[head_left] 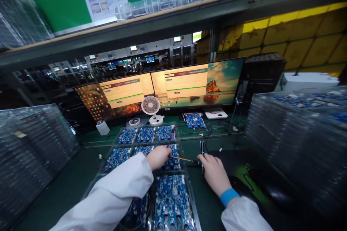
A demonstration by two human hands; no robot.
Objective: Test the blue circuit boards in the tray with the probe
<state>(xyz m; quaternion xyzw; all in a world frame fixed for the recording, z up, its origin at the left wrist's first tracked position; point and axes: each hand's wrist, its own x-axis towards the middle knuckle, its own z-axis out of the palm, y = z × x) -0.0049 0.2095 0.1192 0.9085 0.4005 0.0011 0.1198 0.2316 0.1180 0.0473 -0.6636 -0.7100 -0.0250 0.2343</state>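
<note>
My left hand (159,157) is closed over a clear tray (187,178) of blue circuit boards (173,198). Its fingertips pinch thin wires above a board in the middle row; the exact grip point is hidden. A yellow-orange wire (183,158) runs from those fingers to a small dark end beside my right hand. A red wire (170,137) leads up from the same fingers. Right of the tray, my right hand (214,172) has its fingers closed round a slim black pen (202,148), which points away from me.
Stacked clear trays stand at left (35,148) and right (292,144). Behind are two monitors (187,86), a white fan (150,106), a tape roll (134,121), a white bottle (102,128) and a separate circuit board (195,120). A dark mouse (240,187) lies at right. A shelf (162,18) crosses overhead.
</note>
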